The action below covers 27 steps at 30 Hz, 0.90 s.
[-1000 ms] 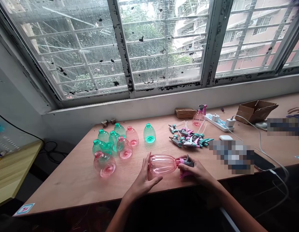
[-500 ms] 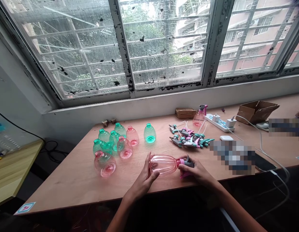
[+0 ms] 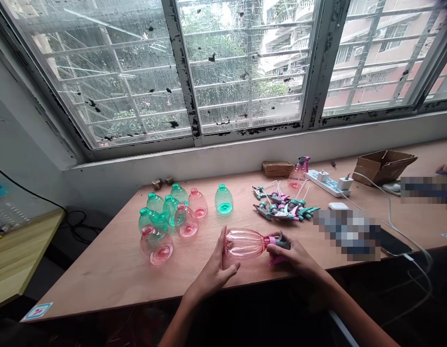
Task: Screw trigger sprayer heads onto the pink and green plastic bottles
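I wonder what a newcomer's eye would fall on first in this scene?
Probably the pink bottle held sideways in front, with the left hand at its base and the right hand gripping its spray head. Next, the cluster of green and pink bottles at left and the heap of spray heads further back at right. Behind them, a barred window spans the top.

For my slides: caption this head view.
A pink spray bottle held sideways, left hand at its base, right hand on its trigger head.

Left of the spray-head pile (image 3: 281, 215) stood five green bottles (image 3: 223, 198) and three pink bottles (image 3: 186, 222); behind it, one standing spray bottle (image 3: 296, 178); in front, one held spray bottle (image 3: 244, 245).
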Motion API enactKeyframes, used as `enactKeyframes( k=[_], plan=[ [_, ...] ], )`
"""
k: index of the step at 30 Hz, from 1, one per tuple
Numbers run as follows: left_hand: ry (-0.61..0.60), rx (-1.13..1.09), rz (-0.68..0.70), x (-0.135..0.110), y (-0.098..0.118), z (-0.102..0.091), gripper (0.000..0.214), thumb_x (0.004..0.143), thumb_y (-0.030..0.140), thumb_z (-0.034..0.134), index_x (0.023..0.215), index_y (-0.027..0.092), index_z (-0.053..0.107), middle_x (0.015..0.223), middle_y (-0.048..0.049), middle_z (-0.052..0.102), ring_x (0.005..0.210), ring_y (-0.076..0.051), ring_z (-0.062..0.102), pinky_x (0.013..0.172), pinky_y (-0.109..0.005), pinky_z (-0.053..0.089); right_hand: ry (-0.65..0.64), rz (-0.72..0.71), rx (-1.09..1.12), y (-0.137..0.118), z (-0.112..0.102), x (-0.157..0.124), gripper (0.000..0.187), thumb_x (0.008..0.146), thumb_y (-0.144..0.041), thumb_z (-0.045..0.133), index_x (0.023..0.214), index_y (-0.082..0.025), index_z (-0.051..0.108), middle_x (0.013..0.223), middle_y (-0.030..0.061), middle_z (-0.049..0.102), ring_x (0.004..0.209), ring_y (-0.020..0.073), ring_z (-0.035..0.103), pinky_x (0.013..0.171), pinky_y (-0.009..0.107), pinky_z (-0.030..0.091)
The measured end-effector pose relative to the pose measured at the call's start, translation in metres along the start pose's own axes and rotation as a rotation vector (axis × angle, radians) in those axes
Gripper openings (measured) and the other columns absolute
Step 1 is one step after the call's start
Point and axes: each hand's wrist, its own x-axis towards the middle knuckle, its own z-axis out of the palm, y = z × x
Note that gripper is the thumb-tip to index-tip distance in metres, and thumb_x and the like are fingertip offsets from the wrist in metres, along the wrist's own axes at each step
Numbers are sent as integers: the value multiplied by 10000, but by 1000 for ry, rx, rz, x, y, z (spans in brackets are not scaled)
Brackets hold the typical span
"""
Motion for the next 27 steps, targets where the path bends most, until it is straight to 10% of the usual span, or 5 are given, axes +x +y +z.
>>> enactKeyframes(
  k=[9,16,27],
  plan=[
    [0,-5,4,0,0,0,915,894,274,615,1533,345,-35,1609,-104,207,1385,-301,404,1178,-513,247,-4,1,13,2,-1,0,386,812,-431,745,1031,-161,577,685,15,694,617,182,648,622,307,526],
    [63,-109,-119,2,9,0,772,959,496,455,1548,256,17,1633,-97,139,1498,-295,133,1220,-511,88,-11,23,-24,-4,1,-2,399,808,-436,747,1045,-163,579,702,18,701,630,183,654,619,300,521],
    [67,-40,-20,2,2,0,879,894,366,629,1545,283,44,1635,-58,144,1498,-273,141,1230,-461,93,0,8,-33,-5,2,-1,414,801,-472,738,1027,-161,586,688,21,692,627,190,650,629,322,520]
  ],
)
